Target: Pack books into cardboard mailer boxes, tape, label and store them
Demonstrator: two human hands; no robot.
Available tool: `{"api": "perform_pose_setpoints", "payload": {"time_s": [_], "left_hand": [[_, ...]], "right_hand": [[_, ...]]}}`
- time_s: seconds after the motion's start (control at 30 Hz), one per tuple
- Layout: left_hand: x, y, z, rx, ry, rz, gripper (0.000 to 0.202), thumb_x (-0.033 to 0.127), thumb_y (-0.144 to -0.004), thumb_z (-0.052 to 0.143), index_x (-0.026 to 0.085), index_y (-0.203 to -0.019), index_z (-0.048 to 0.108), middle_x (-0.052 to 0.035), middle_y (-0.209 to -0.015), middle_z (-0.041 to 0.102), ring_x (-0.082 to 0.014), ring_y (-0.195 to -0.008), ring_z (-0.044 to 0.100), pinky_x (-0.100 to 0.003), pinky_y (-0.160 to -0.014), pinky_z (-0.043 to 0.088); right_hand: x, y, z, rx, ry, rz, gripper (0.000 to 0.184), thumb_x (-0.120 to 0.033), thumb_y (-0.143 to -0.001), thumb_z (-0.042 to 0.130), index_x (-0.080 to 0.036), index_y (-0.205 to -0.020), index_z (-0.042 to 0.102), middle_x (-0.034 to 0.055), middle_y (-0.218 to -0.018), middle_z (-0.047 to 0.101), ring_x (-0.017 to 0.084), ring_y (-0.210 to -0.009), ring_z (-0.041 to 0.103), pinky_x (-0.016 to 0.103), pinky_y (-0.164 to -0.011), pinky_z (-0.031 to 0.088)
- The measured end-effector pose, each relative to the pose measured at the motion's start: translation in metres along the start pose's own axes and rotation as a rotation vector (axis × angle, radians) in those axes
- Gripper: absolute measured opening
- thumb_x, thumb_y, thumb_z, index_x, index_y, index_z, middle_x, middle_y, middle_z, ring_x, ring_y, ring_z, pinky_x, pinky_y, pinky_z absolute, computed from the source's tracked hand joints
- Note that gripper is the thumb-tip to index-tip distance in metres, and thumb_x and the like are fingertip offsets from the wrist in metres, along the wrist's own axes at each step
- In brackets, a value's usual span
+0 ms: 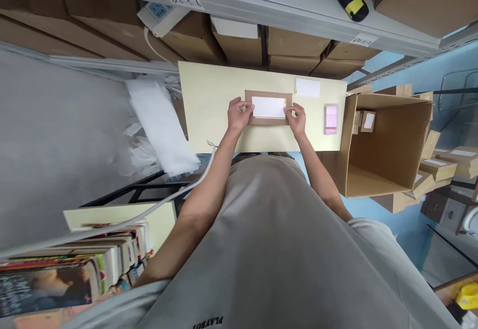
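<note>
While the brown parcel [269,121] lies on the cream table [209,100] at 12 o'clock, the left hand [239,112] pinches the white label [269,107] on it at 9 o'clock, the right hand [297,119] at 3 o'clock, with a pink slip [330,119] beyond

A flat brown parcel [268,122] lies face up on the pale yellow counter [209,120], near its middle, with its long sides running from 9 to 3 o'clock. A white rectangular label [269,107] lies flat on the parcel and covers most of its top, leaving a brown margin all round. A small yellow tab [285,101] sits at the label's 2 o'clock corner. Fingers touch the label's 9 and 3 o'clock ends.
</note>
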State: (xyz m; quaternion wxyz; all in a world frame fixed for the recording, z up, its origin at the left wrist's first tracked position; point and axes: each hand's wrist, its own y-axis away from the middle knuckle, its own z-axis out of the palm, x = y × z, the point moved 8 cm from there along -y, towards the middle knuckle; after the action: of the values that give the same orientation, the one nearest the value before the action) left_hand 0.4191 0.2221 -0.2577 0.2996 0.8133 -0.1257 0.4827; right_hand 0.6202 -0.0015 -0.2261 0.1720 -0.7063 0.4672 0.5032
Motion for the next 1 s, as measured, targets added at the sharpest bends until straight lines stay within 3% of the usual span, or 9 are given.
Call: {"api": "perform_pose_setpoints", "payload": {"time_s": [0.3,0.57,0.77,1.0], "left_hand": [[-0.001,-0.001,0.007,0.002,-0.040,0.010,0.005,0.025,-0.090,0.086,0.023,-0.094,0.084,-0.0131,-0.150,0.070,-0.0352,-0.154,0.060,-0.052,-0.131,0.050],[-0.007,-0.003,0.007,0.010,-0.003,0.026,0.008,0.028,-0.088,0.085,0.023,-0.093,0.084,-0.0123,-0.141,0.074,-0.0348,-0.146,0.065,-0.051,-0.121,0.059],[-0.010,-0.003,0.006,0.025,0.016,0.023,0.006,0.025,-0.086,0.086,0.024,-0.092,0.084,-0.0112,-0.137,0.076,-0.0318,-0.141,0.068,-0.050,-0.128,0.054],[-0.012,-0.002,0.009,0.005,0.074,-0.009,0.005,0.023,-0.085,0.086,0.023,-0.089,0.083,-0.0104,-0.135,0.075,-0.0292,-0.131,0.072,-0.048,-0.123,0.057]], "right_hand": [[0.009,0.004,-0.003,-0.020,0.017,0.003,0.032,-0.057,-0.103,0.077,-0.026,-0.096,0.078,0.0129,-0.128,0.080,0.033,-0.157,0.057,0.053,-0.125,0.047],[0.018,0.000,0.003,-0.019,0.034,0.001,0.034,-0.059,-0.103,0.077,-0.026,-0.094,0.078,0.0132,-0.127,0.079,0.034,-0.155,0.059,0.053,-0.125,0.048],[0.021,0.001,0.006,-0.005,0.025,0.001,0.031,-0.057,-0.103,0.076,-0.026,-0.097,0.078,0.0142,-0.135,0.078,0.033,-0.155,0.059,0.053,-0.125,0.049],[0.027,0.001,0.006,0.013,0.004,0.001,0.032,-0.059,-0.101,0.077,-0.027,-0.098,0.080,0.0142,-0.139,0.076,0.033,-0.154,0.059,0.054,-0.127,0.049]]}}
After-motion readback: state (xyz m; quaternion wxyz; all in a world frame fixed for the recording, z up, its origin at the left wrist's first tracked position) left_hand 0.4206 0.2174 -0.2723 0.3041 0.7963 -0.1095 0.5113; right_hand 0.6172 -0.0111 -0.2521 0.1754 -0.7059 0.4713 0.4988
